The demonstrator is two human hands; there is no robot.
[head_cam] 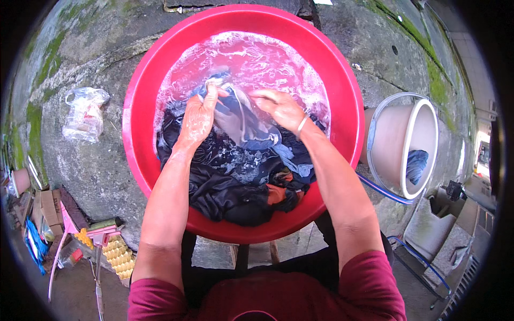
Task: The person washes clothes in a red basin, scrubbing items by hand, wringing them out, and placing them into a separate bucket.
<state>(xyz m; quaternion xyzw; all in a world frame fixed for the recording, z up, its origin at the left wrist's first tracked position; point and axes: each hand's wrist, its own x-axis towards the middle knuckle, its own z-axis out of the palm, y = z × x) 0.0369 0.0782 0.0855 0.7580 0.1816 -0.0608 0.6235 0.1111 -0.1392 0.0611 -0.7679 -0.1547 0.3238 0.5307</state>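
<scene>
A large red plastic basin (245, 236) holds sudsy water (261, 60) and soaked clothes. My left hand (202, 108) grips the upper left edge of a wet blue and pale cloth (241, 116), thumb raised. My right hand (279, 104), with a band at the wrist, is just right of the same cloth, fingers curled; whether it pinches the cloth cannot be told. Dark wet garments (225, 192) fill the near side of the basin, with an orange and black piece (277, 192) and a light blue cloth (291, 158) at their right.
Right of the basin a whitish bucket (389, 140) leans over with a blue cloth (417, 164) inside; a striped hose (381, 190) runs beneath. A crumpled plastic bag (85, 114) lies left on mossy concrete. Lower left are egg trays (118, 257), a pink dustpan (68, 218) and cardboard (49, 206).
</scene>
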